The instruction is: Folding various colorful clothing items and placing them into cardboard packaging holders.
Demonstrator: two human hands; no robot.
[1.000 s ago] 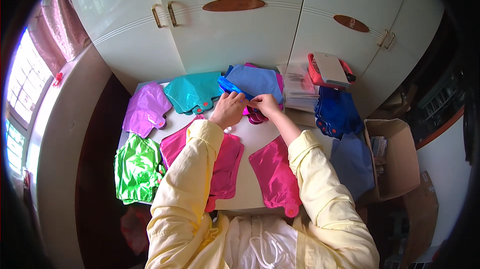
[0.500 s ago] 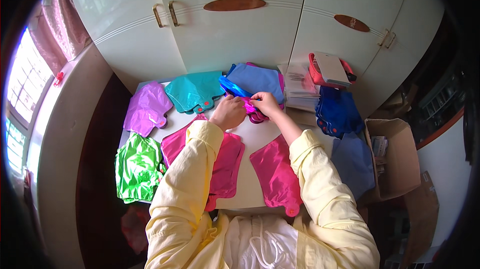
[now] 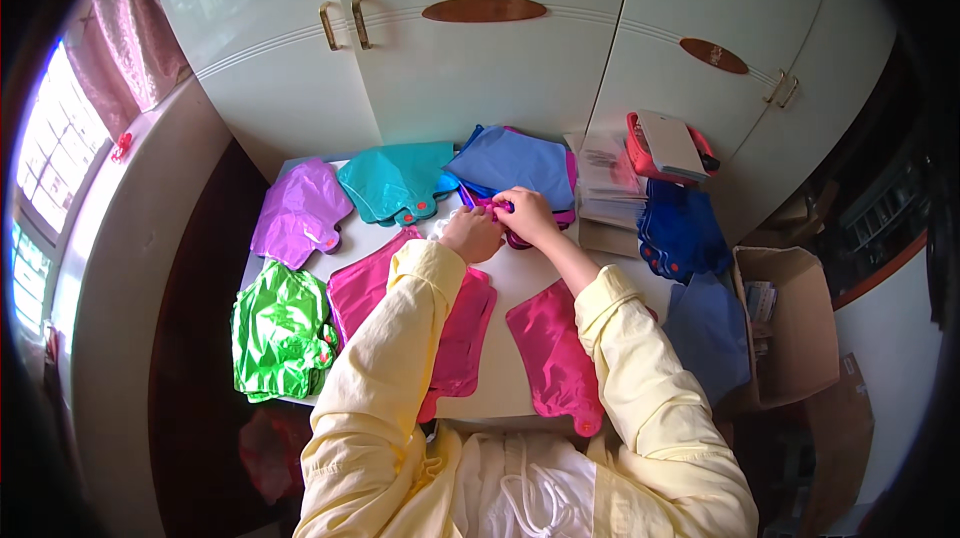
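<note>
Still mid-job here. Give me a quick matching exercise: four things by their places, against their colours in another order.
1. Held foil, at the left hand and right hand
2. Near-left foil, on the table
3. Far-left foil, on the table
4. Open box, at the table's right side

A. Lilac
B. Brown
C. Magenta
D. Green

Pairs: 1-C, 2-D, 3-A, 4-B

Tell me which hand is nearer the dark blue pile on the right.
Right. The right hand is left of the dark blue pile, across a gap; the left hand is farther left, beyond the right hand.
</note>
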